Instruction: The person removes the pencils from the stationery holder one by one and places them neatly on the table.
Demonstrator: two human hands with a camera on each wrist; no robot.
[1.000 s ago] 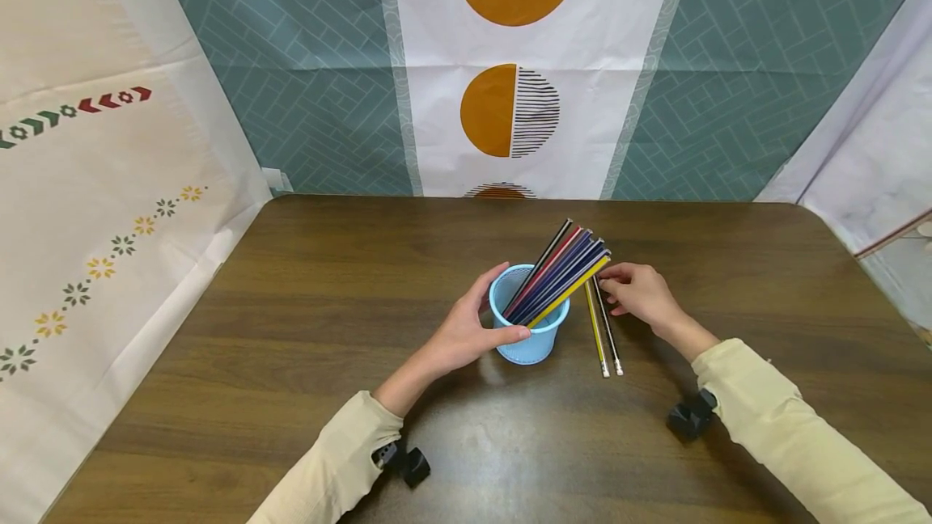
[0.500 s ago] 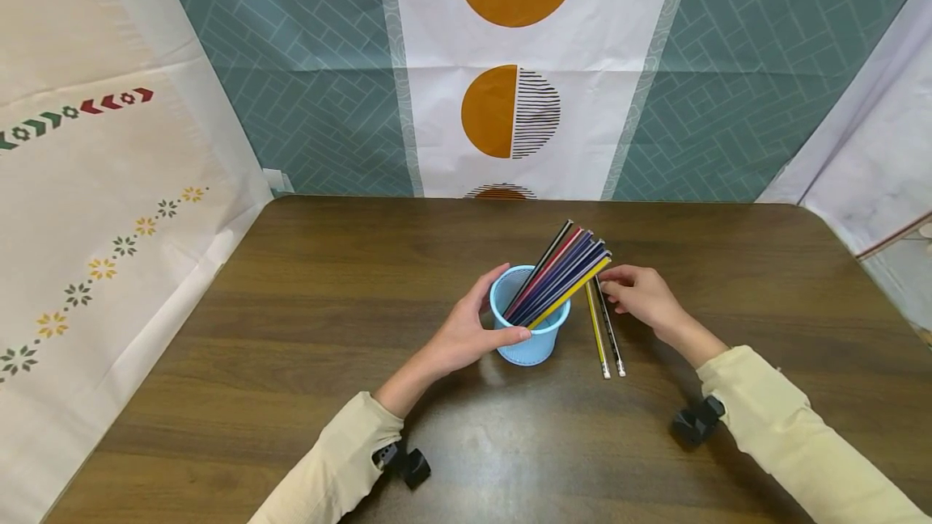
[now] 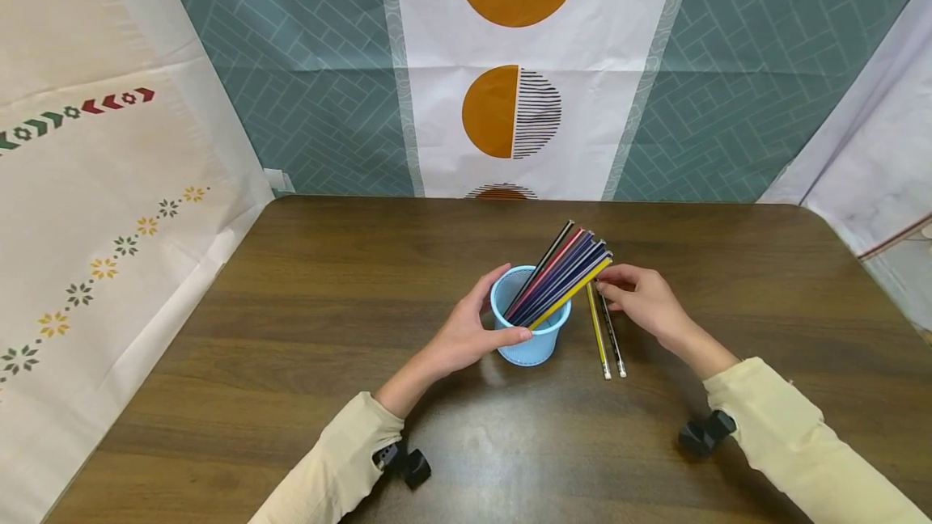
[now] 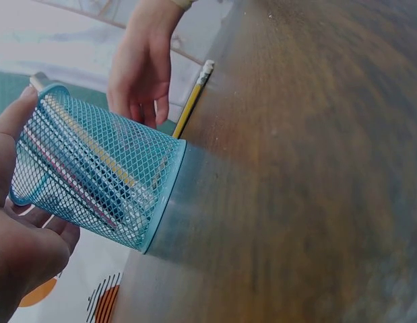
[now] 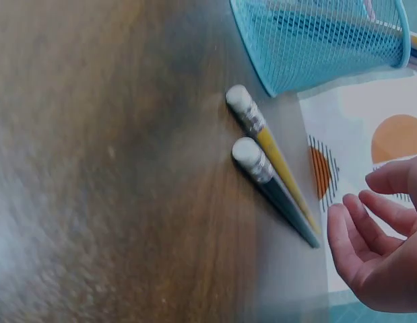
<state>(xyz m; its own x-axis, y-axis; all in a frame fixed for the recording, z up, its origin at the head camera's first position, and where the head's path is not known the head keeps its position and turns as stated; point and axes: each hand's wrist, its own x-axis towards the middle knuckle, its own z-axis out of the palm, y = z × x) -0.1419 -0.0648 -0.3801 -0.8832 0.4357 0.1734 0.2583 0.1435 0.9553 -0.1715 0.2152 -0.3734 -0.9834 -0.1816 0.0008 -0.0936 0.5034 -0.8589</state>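
A light blue mesh pencil cup (image 3: 526,350) stands on the table, held round its side by my left hand (image 3: 466,338), thumb at the near rim. Several pencils (image 3: 559,277) in dark blue, black, red and yellow lean to the right inside it. A yellow pencil (image 3: 599,330) and a black pencil (image 3: 612,338) lie side by side on the table, white erasers toward me. My right hand (image 3: 644,302) is at their far ends, beside the cup. In the right wrist view its fingers (image 5: 366,225) are loosely bent, with a gap to the thumb and nothing seen between.
The brown wooden table (image 3: 291,306) reaches back to a green and white patterned cloth (image 3: 335,103). Pale cloth (image 3: 109,200) hangs along the left side. A black wrist camera (image 3: 706,433) sits below the right sleeve, and another camera (image 3: 404,463) below the left.
My right wrist and forearm have shifted slightly toward me and to the right, while the fingers stay by the pencils' far ends. The left hand and pencil cup stay in place.
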